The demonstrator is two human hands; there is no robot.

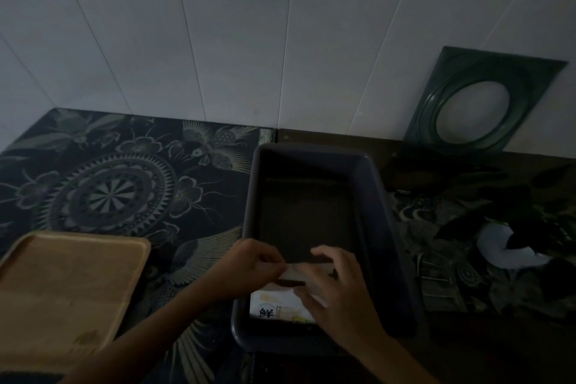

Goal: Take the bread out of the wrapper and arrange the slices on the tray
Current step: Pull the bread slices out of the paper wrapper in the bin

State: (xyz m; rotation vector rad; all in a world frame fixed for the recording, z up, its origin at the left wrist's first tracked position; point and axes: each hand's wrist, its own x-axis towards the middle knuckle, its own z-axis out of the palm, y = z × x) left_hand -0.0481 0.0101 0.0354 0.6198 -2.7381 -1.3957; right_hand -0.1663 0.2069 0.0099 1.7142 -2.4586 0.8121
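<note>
The scene is dim. A white bread wrapper (277, 305) with dark print lies in the near end of a dark rectangular bin (378, 196). My left hand (252, 265) pinches the wrapper's top edge from the left. My right hand (339, 290) holds the same edge from the right, fingers curled over it. The bread inside is hidden by the wrapper and my hands. A light wooden tray (62, 287) lies at the lower left, with nothing on it.
The surface is covered by a dark patterned cloth (109, 190). A green square frame with a round opening (480, 103) leans on the white panelled wall at the back right. A white object (505, 252) lies at the right.
</note>
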